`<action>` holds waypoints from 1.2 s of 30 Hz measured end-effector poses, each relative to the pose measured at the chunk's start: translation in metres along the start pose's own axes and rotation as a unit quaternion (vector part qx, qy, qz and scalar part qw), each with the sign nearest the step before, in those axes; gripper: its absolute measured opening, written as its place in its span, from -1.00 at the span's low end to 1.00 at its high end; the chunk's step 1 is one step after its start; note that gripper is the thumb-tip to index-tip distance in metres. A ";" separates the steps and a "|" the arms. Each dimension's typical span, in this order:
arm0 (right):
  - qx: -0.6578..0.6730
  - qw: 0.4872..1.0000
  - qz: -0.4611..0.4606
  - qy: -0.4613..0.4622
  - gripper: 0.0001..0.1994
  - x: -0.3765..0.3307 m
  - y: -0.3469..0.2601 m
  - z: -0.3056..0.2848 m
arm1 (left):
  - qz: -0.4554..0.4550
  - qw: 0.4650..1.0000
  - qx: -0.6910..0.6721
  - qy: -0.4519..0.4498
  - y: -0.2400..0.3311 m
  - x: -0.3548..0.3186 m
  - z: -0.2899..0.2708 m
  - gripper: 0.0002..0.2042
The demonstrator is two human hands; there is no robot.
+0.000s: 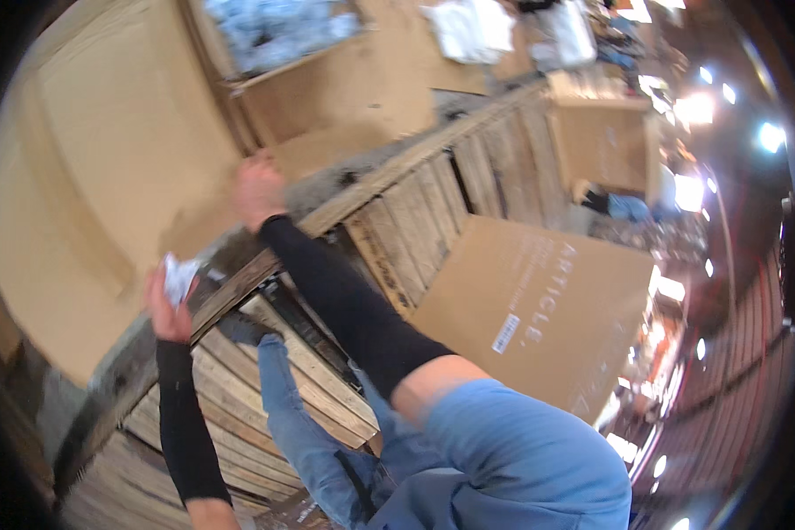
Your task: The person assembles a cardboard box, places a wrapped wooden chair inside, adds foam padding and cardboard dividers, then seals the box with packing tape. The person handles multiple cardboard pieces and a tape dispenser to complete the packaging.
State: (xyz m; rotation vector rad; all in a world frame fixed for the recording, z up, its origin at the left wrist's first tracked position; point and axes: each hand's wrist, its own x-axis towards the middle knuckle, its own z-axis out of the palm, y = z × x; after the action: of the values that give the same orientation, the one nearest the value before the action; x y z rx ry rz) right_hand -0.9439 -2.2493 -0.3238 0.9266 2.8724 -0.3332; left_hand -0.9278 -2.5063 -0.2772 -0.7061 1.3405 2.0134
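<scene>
A crumpled white piece point(181, 277), perhaps paper or thin plastic, is held in my left hand point(166, 307) between thumb and fingers. That hand is over the edge of the wooden slatted platform, beside a large tan cardboard panel point(106, 159). Farther up and to the right, my right hand point(261, 190) reaches to the lower corner of an opened cardboard box point(327, 106). Its fingers are blurred against the cardboard, and I cannot see whether they grip it. Pale blue bundled items point(278, 31) fill the top of that box.
A wooden slatted wall point(415, 194) runs diagonally between me and the boxes. Leaning against it on the right is a big flat cardboard box point(530, 309). Another open carton point(602, 146) stands behind it. White bundles point(473, 31) lie at the far side.
</scene>
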 end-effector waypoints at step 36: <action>0.636 0.720 -0.023 -0.278 -0.73 -0.164 0.053 -0.153 | 0.005 0.940 -0.211 -0.268 0.031 0.004 0.099 -0.17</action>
State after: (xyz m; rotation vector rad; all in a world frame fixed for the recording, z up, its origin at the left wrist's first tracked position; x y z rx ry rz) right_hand -0.7851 -2.2639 -0.1575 0.5908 1.7768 -2.2569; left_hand -0.9624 -2.4220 -0.2268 -0.2800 0.6052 2.3032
